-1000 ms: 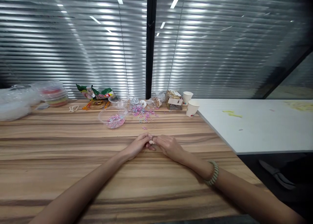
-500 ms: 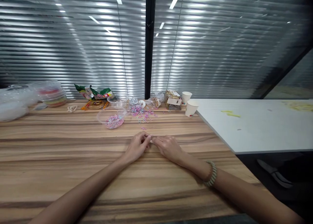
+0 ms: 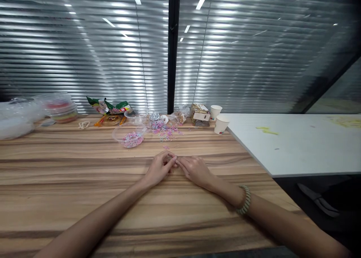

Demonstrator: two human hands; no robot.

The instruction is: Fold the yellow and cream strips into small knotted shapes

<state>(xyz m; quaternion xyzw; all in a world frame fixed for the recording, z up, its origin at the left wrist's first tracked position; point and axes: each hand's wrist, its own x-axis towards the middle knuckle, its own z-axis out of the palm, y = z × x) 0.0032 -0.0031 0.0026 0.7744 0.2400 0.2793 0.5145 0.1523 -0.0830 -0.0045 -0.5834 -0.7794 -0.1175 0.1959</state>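
Low over the wooden table [image 3: 84,205], my left hand [image 3: 160,168] is closed, thumb and forefinger pinched together at the tips. My right hand [image 3: 197,171] meets it from the right with its fingers pressed together, and the fingertips of both hands touch. Whatever lies between them is too small and too hidden to make out. Just beyond the hands are scattered small pink, purple and blue pieces [image 3: 168,133], thin and loop-like. More of these pieces lie in a clear plastic bowl [image 3: 115,135] to the left of the scatter.
Two paper cups [image 3: 221,125] stand at the back right beside a small opened box [image 3: 201,115]. Snack packets [image 3: 114,107] lie at the back. Stacked lidded tubs [image 3: 60,109] and plastic wrapping [image 3: 17,119] sit far left. A white table [image 3: 304,153] with yellow strips [image 3: 266,130] adjoins on the right.
The left thumb and forefinger have shifted slightly right, and the fingertips of both hands are now closer together. The table's contents look the same.
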